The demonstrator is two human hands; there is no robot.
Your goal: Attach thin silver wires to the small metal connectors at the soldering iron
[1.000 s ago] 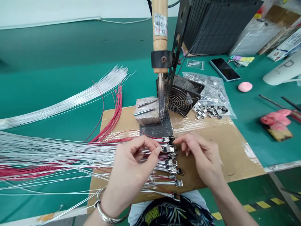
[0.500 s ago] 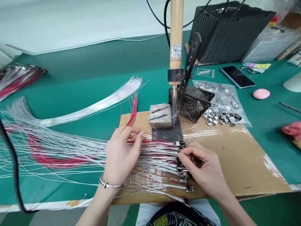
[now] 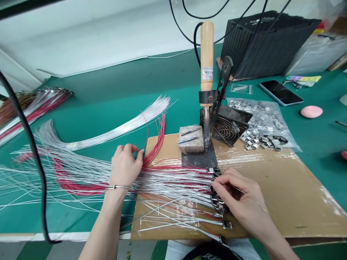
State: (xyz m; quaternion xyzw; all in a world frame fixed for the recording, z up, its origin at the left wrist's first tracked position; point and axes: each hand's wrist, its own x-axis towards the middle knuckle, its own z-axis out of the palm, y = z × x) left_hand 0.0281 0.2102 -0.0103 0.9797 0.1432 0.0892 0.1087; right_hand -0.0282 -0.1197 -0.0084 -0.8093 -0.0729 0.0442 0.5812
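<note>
Many white wires (image 3: 173, 180) run across the cardboard (image 3: 273, 202), ending at small metal connectors (image 3: 227, 224) on their right. My left hand (image 3: 127, 162) pinches a thin red wire beside the red wire bundle (image 3: 156, 148). My right hand (image 3: 238, 195) has thumb and index finger together at the connector row, with a thin wire passing under the fingers and across the palm. A soldering iron (image 3: 207, 68) stands tip down in a holder, by a block (image 3: 191, 139) bearing two thin metal pieces.
Behind the cardboard are a small fan (image 3: 225, 124), a bag of connectors (image 3: 265, 119) and loose connectors. Further right lie a phone (image 3: 281, 92) and a pink egg-shaped object (image 3: 311, 111). A black cable (image 3: 40, 169) hangs at left. Black trays (image 3: 268, 47) stand at back right.
My left hand has moved left over the wires to the red bundle, and its fingertips have come together. My right hand stays by the connectors. The camera view has shifted slightly.
</note>
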